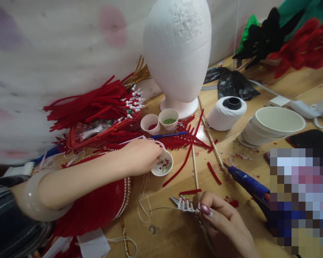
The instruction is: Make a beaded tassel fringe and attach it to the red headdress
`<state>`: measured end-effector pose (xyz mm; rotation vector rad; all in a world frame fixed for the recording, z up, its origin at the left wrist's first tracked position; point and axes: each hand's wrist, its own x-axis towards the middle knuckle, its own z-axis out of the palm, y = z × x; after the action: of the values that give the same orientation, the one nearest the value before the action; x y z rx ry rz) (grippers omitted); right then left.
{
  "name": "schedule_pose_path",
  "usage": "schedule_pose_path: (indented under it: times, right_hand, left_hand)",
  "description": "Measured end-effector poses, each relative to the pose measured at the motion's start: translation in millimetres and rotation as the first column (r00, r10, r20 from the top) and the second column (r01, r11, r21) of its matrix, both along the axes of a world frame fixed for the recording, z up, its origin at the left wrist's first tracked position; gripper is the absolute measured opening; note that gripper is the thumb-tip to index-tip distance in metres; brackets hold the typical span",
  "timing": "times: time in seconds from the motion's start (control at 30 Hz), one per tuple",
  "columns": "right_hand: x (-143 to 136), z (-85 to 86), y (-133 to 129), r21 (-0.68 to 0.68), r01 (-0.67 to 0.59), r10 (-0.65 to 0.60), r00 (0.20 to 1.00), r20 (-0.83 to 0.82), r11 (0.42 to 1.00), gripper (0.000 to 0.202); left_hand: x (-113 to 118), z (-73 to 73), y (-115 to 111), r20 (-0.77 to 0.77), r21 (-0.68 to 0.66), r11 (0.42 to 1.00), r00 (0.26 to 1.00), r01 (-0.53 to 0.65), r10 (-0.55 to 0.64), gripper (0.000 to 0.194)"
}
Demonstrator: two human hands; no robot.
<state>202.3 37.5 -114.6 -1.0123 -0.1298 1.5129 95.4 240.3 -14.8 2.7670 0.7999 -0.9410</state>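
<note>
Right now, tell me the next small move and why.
Probably lift a bead from the cup with the left hand and bring it to the beadwork: that hand is at the cup, mixed beads lie inside, and the right hand holds the beadwork, a thin wire or needle beside it. Whether a bead is already pinched is hidden.

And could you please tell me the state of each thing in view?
Left hand, at the mixed-bead cup, fingertips hidden
Right hand, pinching the beaded piece
Mixed-bead cup, open, partly filled
Red-bead cup, open, partly filled
Green-bead cup, open, partly filled
Thread cone, upright
Foam head, upright
Large cup, open
</note>
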Motion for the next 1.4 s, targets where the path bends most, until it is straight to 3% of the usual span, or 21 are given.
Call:
schedule_pose_path:
  times: [0.2, 0.47, 0.67, 0.77, 0.9, 0.97, 1.07, 1.23, 1.33, 1.4]
  right_hand:
    - [-0.2, -0.1, -1.0, -0.003, 0.01, -0.01, 1.0, -0.02, 1.0, 0.034]
    - [-0.3, -0.2, 1.3, -0.009, 0.014, -0.014, 1.0, -0.006, 1.0, 0.035]
    - [-0.4, -1.9, 0.6, -0.01, 0.003, -0.003, 1.0, -0.002, 1.0, 0.036]
    - [-0.4, -1.4, -0.1, -0.01, 0.005, -0.005, 1.0, -0.01, 1.0, 0.035]
    - [-0.6, 0.8, 0.6, -0.017, -0.004, 0.004, 1.0, -0.019, 1.0, 0.034]
    - [-0.8, 1.6, 1.4, -0.029, 0.004, -0.004, 1.0, 0.002, 1.0, 0.035]
    - [-1.5, 2.1, 1.9, -0.044, 0.012, -0.011, 0.999, 0.031, 0.999, 0.036]
    - [-3.2, 3.4, 0.8, -0.043, 0.002, -0.002, 1.0, 0.008, 0.999, 0.037]
    - [-5.4, 7.2, 0.7, -0.062, 0.05, -0.049, 0.999, 0.014, 0.997, 0.038]
    - [-7.1, 10.3, 1.3, -0.08, 0.081, -0.08, 0.997, 0.012, 0.994, 0.039]
  left_hand:
    - [-8.3, -1.6, -0.7, 0.061, 0.035, 0.998, 0.997, 0.044, -0.046, 0.027]
    - [-5.1, -2.0, -1.3, 0.028, -0.016, 1.0, 1.0, 0.007, -0.007, 0.022]
    - [-14.6, -0.3, 4.6, 0.233, -0.153, 0.977, 0.956, -0.147, 0.181, 0.02]
    - [-20.1, 2.7, 5.9, 0.296, -0.179, 0.949, 0.906, -0.258, 0.302, 0.023]
    - [-30.3, 3.3, 9.1, 0.421, -0.259, 0.911, 0.811, -0.321, 0.405, 0.025]
    - [-36.4, 1.9, 11.6, 0.443, -0.385, 0.842, 0.725, -0.377, 0.527, 0.021]
    - [-43.9, 0.6, 13.8, 0.379, -0.587, 0.678, 0.591, -0.442, 0.713, 0.016]
    - [-48.1, 3.3, 10.1, 0.273, -0.759, 0.477, 0.448, -0.443, 0.851, 0.014]
    - [-48.1, 4.1, 6.8, 0.197, -0.831, 0.346, 0.35, -0.436, 0.916, 0.009]
    - [-47.7, 3.2, 4.9, 0.158, -0.854, 0.287, 0.311, -0.433, 0.937, 0.005]
